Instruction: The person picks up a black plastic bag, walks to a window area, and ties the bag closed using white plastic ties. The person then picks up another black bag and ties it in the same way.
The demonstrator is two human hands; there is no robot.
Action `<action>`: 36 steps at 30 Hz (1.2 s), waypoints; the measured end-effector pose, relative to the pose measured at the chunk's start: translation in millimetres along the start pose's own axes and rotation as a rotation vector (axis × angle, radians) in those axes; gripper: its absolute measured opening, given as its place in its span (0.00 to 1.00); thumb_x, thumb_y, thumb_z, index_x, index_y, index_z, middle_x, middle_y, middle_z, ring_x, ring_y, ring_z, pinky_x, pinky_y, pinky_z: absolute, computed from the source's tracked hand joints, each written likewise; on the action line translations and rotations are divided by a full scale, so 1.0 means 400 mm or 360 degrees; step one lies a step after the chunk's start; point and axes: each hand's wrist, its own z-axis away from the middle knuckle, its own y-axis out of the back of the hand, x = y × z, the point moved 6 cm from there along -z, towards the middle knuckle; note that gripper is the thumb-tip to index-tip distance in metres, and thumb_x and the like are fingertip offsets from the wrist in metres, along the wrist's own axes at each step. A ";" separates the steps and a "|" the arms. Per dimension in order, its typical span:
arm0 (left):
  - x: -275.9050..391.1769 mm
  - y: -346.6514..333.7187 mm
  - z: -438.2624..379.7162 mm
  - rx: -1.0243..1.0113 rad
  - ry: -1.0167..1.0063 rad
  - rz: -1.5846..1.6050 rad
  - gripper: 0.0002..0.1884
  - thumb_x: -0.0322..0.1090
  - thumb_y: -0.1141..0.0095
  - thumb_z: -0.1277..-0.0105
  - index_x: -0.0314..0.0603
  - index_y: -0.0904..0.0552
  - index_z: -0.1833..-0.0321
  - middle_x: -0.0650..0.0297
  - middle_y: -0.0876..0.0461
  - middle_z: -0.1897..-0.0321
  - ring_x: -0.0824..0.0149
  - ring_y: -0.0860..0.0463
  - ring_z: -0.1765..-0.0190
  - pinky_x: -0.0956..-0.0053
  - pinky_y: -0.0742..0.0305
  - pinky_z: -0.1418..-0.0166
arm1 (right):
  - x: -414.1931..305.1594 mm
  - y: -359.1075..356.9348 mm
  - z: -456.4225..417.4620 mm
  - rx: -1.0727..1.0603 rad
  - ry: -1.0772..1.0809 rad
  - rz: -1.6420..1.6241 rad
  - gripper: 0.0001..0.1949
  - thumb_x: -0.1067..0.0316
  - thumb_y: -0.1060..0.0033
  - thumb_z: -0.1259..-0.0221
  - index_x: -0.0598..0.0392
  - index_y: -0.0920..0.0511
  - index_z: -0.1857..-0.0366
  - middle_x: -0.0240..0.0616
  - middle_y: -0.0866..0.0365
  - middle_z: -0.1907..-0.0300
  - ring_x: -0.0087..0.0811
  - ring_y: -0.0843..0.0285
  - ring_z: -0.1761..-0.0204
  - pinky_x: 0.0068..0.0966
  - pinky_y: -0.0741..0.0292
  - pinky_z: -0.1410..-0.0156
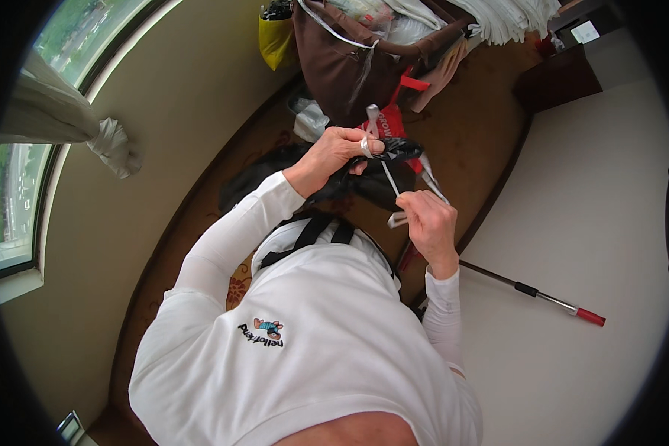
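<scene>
My left hand (pixel 334 153) pinches the gathered neck of a black plastic bag (pixel 398 149), with a loop of white strip around the thumb area. From there a thin white strip (pixel 390 177) runs taut down to my right hand (pixel 430 223), whose fingers are closed on it. Loose strip ends stick out above my left hand and beside my right hand. The dark body of the bag hangs under my hands, partly hidden by my left forearm. Behind the bag neck shows a red bag (pixel 389 120) with white lettering.
A brown fabric cart bag (pixel 334 61) full of plastic stands ahead, with a yellow bag (pixel 275 42) beside it and white linens (pixel 507 19) at its right. A pole with a red grip (pixel 591 316) leans at the right wall. A knotted curtain (pixel 114 148) hangs by the left window.
</scene>
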 end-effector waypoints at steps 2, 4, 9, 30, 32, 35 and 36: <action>-0.003 -0.015 -0.005 -0.0148 0.0054 -0.0223 0.11 0.37 0.36 0.35 0.35 0.15 0.70 0.70 0.23 0.70 0.77 0.27 0.73 0.81 0.32 0.68 | -0.054 0.034 -0.017 -0.0019 0.0220 0.0262 0.03 0.74 0.38 0.46 0.52 0.21 0.73 0.33 0.23 0.77 0.35 0.23 0.75 0.30 0.29 0.72; -0.006 -0.039 -0.005 -0.0360 0.0098 -0.0460 0.11 0.37 0.36 0.34 0.35 0.15 0.69 0.69 0.22 0.69 0.77 0.26 0.73 0.81 0.31 0.69 | -0.074 0.062 -0.055 -0.0105 0.0296 0.0399 0.04 0.73 0.36 0.47 0.51 0.22 0.74 0.30 0.26 0.79 0.34 0.25 0.75 0.29 0.30 0.73; 0.031 -0.104 0.030 -0.0895 -0.0199 -0.0274 0.15 0.43 0.37 0.32 0.35 0.15 0.63 0.64 0.21 0.70 0.75 0.27 0.73 0.81 0.31 0.68 | 0.053 0.066 -0.143 -0.0167 -0.0409 -0.1101 0.10 0.65 0.40 0.34 0.59 0.20 0.71 0.28 0.29 0.80 0.17 0.35 0.76 0.19 0.37 0.71; -0.029 -0.113 -0.005 -0.0066 -0.0021 0.0525 0.14 0.44 0.49 0.24 0.39 0.20 0.53 0.66 0.22 0.78 0.77 0.27 0.77 0.83 0.33 0.71 | 0.070 -0.064 -0.010 0.0297 -0.0768 -0.0959 0.08 0.66 0.42 0.30 0.60 0.19 0.65 0.30 0.22 0.76 0.19 0.30 0.75 0.20 0.33 0.70; -0.038 -0.115 -0.010 -0.0183 0.0120 0.0712 0.14 0.45 0.50 0.24 0.40 0.21 0.54 0.66 0.22 0.77 0.77 0.28 0.77 0.84 0.33 0.70 | 0.092 -0.044 -0.010 0.0338 -0.0887 -0.1030 0.10 0.64 0.41 0.30 0.60 0.18 0.64 0.30 0.19 0.73 0.18 0.29 0.73 0.20 0.32 0.69; -0.030 -0.088 -0.020 -0.0048 0.0008 0.0742 0.13 0.42 0.49 0.24 0.38 0.20 0.53 0.64 0.17 0.70 0.77 0.23 0.72 0.86 0.27 0.66 | 0.109 0.056 0.007 0.0778 -0.1002 -0.0995 0.12 0.62 0.40 0.30 0.61 0.16 0.60 0.31 0.16 0.66 0.17 0.29 0.71 0.18 0.33 0.68; -0.030 -0.080 -0.023 0.0036 -0.0035 0.0743 0.13 0.41 0.49 0.24 0.38 0.20 0.52 0.63 0.16 0.69 0.76 0.22 0.71 0.86 0.26 0.65 | 0.111 0.088 0.024 0.1041 -0.1077 -0.0992 0.12 0.62 0.39 0.30 0.61 0.15 0.58 0.31 0.14 0.63 0.15 0.30 0.71 0.16 0.34 0.68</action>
